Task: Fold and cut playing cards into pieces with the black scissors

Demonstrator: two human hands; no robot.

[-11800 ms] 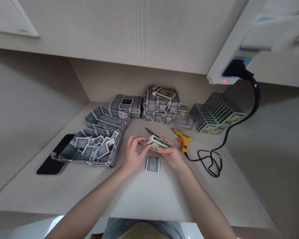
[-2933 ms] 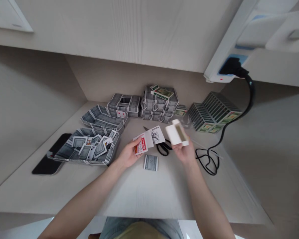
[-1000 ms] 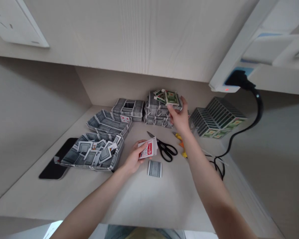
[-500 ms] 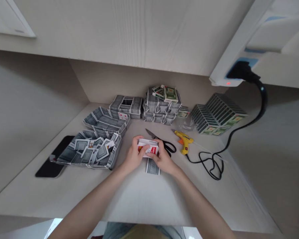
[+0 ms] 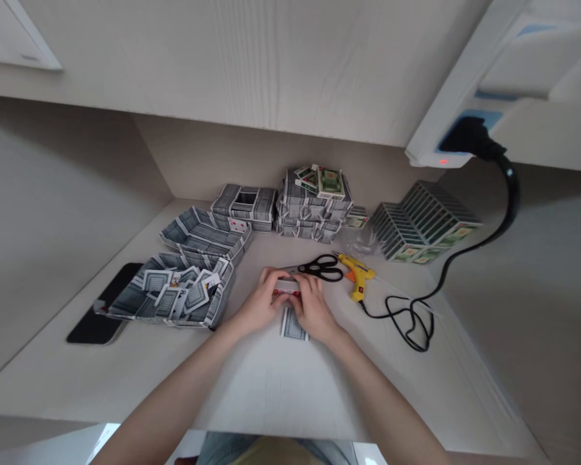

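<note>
Your left hand [image 5: 257,305] and right hand [image 5: 314,310] are both clamped on the deck [image 5: 286,289] (red print showing). It's right over a card [image 5: 292,328], with scissors [image 5: 322,268] just beyond.

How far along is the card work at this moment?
Done: several folded-card trays and a stack of boxes stand behind. In hand: left hand and right hand grip a card stack above one face-down card. Left: rows of boxed decks look unopened.
</note>
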